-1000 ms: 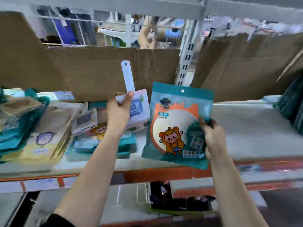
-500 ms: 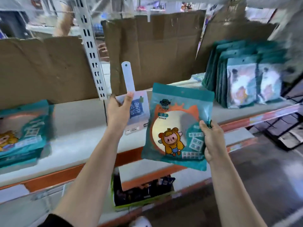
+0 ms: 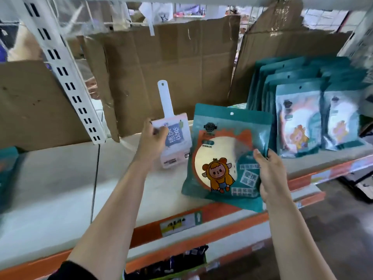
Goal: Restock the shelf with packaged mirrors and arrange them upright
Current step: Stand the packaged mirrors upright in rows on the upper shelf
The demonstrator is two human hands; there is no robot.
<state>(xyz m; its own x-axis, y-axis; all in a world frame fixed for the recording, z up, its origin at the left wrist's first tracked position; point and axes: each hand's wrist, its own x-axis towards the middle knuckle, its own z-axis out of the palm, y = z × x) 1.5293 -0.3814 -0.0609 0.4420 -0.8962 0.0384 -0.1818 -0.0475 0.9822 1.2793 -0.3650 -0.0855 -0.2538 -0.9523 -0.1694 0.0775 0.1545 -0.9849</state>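
Note:
My right hand (image 3: 269, 173) grips a teal packaged mirror (image 3: 224, 156) by its right edge; the pack shows a round mirror and a cartoon child in an orange hood, and it hangs tilted over the shelf's front. My left hand (image 3: 150, 143) holds a small white handled mirror pack (image 3: 175, 136) with its long handle pointing up. To the right, rows of the same teal packaged mirrors (image 3: 302, 110) stand upright on the white shelf (image 3: 60, 178).
Brown cardboard sheets (image 3: 161, 77) line the back of the shelf. A white slotted upright (image 3: 66, 77) rises at the left. More teal packs (image 3: 8, 174) sit at the far left edge. An orange shelf rail (image 3: 201, 221) with a price label runs along the front.
The view has swung right: the upright rows of teal packs now sit close beside my right hand. Both hands still hold their packs, now lower over the shelf.

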